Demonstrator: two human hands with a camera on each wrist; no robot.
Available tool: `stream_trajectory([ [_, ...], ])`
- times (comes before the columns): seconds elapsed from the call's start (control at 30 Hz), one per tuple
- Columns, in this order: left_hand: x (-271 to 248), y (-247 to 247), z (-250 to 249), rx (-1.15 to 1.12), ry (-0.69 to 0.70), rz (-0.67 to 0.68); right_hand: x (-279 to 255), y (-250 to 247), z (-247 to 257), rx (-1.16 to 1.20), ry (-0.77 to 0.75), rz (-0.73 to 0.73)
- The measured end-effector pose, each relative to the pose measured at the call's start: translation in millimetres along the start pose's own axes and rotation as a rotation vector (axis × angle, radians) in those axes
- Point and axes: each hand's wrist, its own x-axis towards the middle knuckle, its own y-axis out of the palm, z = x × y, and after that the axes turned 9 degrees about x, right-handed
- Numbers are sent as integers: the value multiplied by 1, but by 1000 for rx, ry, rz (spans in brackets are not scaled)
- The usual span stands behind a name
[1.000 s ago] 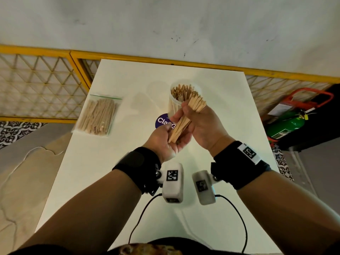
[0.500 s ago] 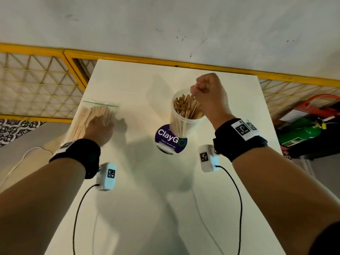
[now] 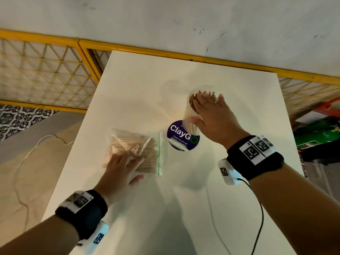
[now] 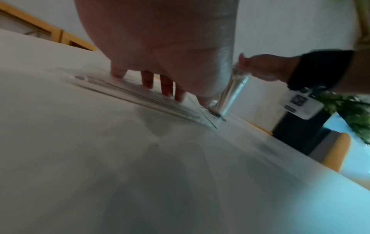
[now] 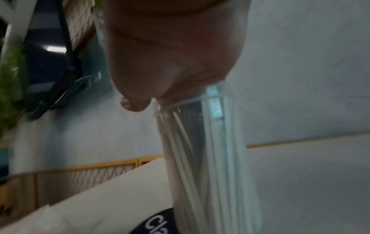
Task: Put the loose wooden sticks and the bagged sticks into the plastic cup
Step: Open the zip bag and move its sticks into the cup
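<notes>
A clear plastic cup (image 3: 189, 115) stands on the white table (image 3: 230, 208), packed with upright wooden sticks (image 3: 195, 98). My right hand (image 3: 209, 107) lies flat over the stick tops, fingers straight, thumb beside the cup wall. In the right wrist view the palm (image 5: 170, 55) sits on the cup's rim (image 5: 210, 158). Left of the cup lies a clear zip bag of sticks (image 3: 139, 150), green seal toward the cup. My left hand (image 3: 125, 162) presses on it with spread fingers (image 4: 166, 90), thumb off the bag's near edge. The cup (image 4: 232, 93) stands just past the bag.
A purple ClayGo sticker (image 3: 183, 138) is on the table at the cup's base. A yellow lattice fence (image 3: 46, 70) runs behind and to the left. A green extinguisher (image 3: 316, 138) lies off the right edge. Wrist camera cables (image 3: 257, 218) trail over the near table.
My left hand has slid the bag from the far left to beside the cup, turning it. My right hand has opened from a fist to a flat palm over the sticks.
</notes>
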Motion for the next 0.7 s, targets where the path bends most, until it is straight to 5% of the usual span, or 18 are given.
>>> stream_trajectory([
  [0.07,-15,-3,2,11,-21,-34,-4,-3,3,12,-23,-80],
  [0.17,-13,-14,-6,-53,-113,-75,-26,-9,9,270,-53,-518],
  [0.23,-5,-20,-24,-43,-63,-18,-48,-1,21,441,-29,-687],
  [0.3,5,-20,-44,-15,-55,102,-67,16,42,619,84,-558],
  [0.4,17,-11,-65,-83,-199,211,-93,58,67,740,285,-115],
  [0.47,19,-6,-75,-114,-247,243,-108,88,79,874,370,39],
  [0.6,10,-4,-96,-195,-199,351,-123,117,102,1300,646,173],
  [0.7,-1,-5,-99,-380,-329,284,-125,121,112,1426,708,161],
])
